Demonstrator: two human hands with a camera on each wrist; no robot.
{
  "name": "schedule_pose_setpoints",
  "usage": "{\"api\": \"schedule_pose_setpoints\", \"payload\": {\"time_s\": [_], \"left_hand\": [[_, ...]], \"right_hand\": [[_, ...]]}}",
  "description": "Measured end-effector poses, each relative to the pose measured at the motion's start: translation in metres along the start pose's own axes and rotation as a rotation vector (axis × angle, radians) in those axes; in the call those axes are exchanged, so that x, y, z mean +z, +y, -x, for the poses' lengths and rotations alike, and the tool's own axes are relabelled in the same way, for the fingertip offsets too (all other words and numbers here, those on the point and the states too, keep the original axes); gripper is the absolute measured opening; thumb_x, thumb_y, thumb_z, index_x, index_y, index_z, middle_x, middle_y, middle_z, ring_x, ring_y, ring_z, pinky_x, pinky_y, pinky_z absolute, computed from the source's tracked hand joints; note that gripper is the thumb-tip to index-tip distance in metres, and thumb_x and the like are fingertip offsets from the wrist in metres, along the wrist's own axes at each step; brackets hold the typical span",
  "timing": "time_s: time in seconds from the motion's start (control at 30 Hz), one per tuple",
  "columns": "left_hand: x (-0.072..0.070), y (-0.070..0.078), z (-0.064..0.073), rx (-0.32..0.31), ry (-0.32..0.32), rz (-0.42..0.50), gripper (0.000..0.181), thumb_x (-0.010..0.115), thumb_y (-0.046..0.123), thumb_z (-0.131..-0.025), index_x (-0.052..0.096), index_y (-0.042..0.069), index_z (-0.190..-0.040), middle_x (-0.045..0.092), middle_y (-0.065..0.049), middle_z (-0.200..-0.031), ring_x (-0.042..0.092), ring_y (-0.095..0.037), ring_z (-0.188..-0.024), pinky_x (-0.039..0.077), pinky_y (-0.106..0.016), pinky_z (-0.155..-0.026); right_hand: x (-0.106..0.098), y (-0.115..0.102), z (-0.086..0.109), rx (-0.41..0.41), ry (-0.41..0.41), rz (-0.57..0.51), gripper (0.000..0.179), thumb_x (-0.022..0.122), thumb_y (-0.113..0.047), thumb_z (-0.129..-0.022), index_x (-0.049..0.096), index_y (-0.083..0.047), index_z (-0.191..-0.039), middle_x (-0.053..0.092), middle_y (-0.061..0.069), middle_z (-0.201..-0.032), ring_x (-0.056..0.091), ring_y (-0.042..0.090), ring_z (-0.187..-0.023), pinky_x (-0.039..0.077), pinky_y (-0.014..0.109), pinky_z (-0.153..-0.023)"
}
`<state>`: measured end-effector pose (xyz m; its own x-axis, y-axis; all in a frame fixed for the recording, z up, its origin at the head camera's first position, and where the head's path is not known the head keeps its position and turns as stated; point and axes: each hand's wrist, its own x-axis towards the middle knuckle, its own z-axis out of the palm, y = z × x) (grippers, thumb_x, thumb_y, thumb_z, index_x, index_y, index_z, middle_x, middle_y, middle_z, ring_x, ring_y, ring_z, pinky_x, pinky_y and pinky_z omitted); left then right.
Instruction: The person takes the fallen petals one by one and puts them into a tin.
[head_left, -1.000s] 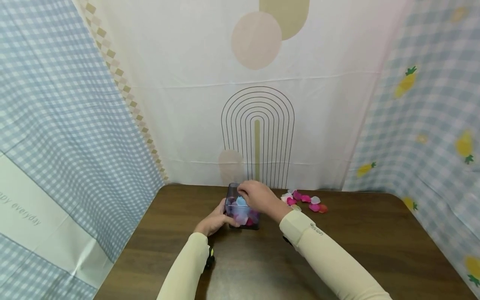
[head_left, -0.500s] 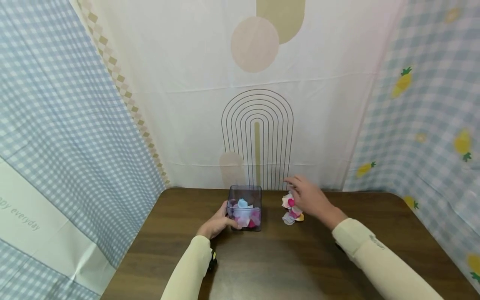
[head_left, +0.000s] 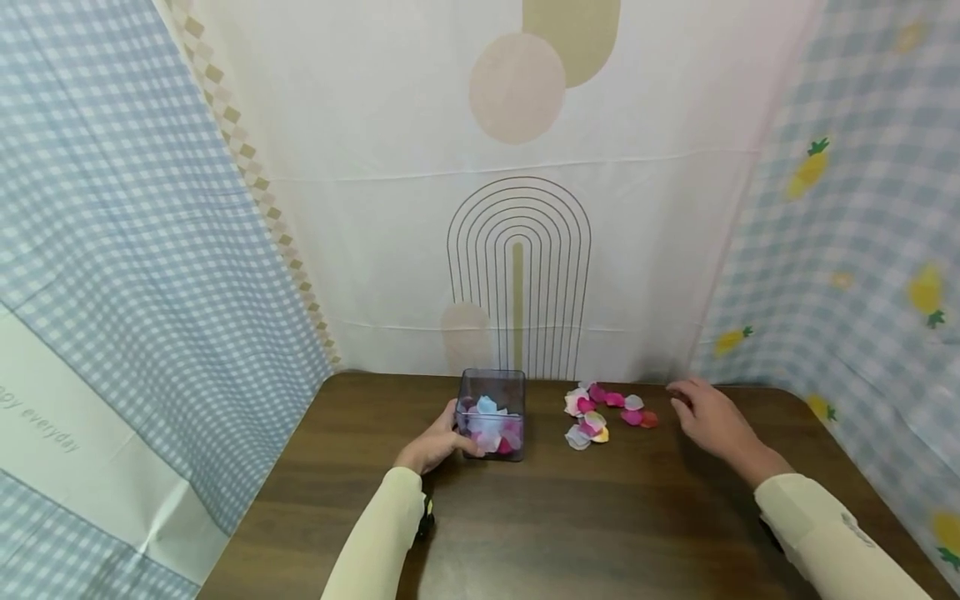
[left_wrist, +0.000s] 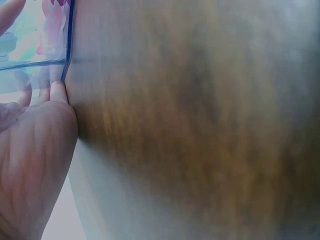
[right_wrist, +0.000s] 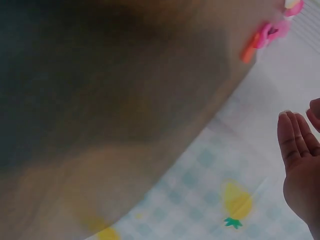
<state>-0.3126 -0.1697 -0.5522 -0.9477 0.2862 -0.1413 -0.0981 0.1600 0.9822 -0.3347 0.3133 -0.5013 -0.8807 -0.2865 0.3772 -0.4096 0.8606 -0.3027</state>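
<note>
A see-through bluish plastic box (head_left: 491, 385) stands on the table, with fake flower petals (head_left: 487, 427) in blue, white and pink inside. My left hand (head_left: 430, 447) grips the box at its left side, the thumb reaching over the front; in the left wrist view, fingers show through the clear wall. To the right of the box lie loose petals (head_left: 592, 423) in pink, white and yellow, with an orange petal (head_left: 648, 420) at the right end of the group. Beyond it my right hand (head_left: 716, 422) hovers over the table, fingers loosely bent and holding nothing.
The brown wooden table (head_left: 540, 517) ends at a white patterned cloth (head_left: 375, 250) hanging behind it. Checked cloths hang at both sides, the right one (head_left: 847, 275) printed with pineapples.
My right hand has left the box and swung right, passing over the loose petals to their far side. My left hand stays at the box.
</note>
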Motion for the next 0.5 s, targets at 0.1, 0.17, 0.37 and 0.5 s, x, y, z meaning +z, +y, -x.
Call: {"api": "schedule_pose_setpoints", "payload": {"time_s": [0.1,0.17,0.37,0.5], "left_hand": [[0.000,0.000,-0.001,-0.002,-0.001,0.005,0.100,0.085,0.001,-0.072,0.032,0.010,-0.156,0.046,-0.016,-0.158,0.044,-0.032,-0.145,0.027,-0.056,-0.130],[0.000,0.000,-0.001,-0.002,0.001,0.009,0.100,0.085,0.000,-0.072,0.032,0.010,-0.156,0.047,-0.016,-0.158,0.045,-0.032,-0.145,0.027,-0.056,-0.130],[0.000,0.000,-0.002,-0.002,0.012,0.016,0.098,0.085,-0.001,-0.071,0.033,0.009,-0.154,0.047,-0.016,-0.156,0.047,-0.032,-0.141,0.029,-0.057,-0.129],[0.001,0.001,-0.001,-0.010,0.018,0.014,0.098,0.085,-0.002,-0.071,0.033,0.009,-0.154,0.047,-0.016,-0.156,0.046,-0.032,-0.142,0.027,-0.058,-0.130]], "right_hand": [[0.002,0.006,0.006,0.019,-0.037,-0.004,0.024,0.063,-0.012,-0.104,0.071,0.000,-0.124,0.069,0.016,-0.111,0.059,0.018,-0.080,0.050,0.040,-0.071],[0.005,0.007,0.009,0.024,-0.056,-0.008,0.025,0.063,-0.013,-0.104,0.071,0.001,-0.124,0.069,0.015,-0.112,0.059,0.016,-0.081,0.050,0.039,-0.071],[0.016,0.002,0.014,-0.009,-0.055,-0.009,0.022,0.068,-0.013,-0.101,0.074,-0.001,-0.119,0.070,0.012,-0.109,0.061,0.017,-0.085,0.053,0.042,-0.075],[0.022,-0.008,0.015,-0.023,-0.063,-0.027,0.019,0.071,-0.013,-0.100,0.076,-0.002,-0.115,0.070,0.008,-0.106,0.060,0.014,-0.083,0.053,0.040,-0.074]]}}
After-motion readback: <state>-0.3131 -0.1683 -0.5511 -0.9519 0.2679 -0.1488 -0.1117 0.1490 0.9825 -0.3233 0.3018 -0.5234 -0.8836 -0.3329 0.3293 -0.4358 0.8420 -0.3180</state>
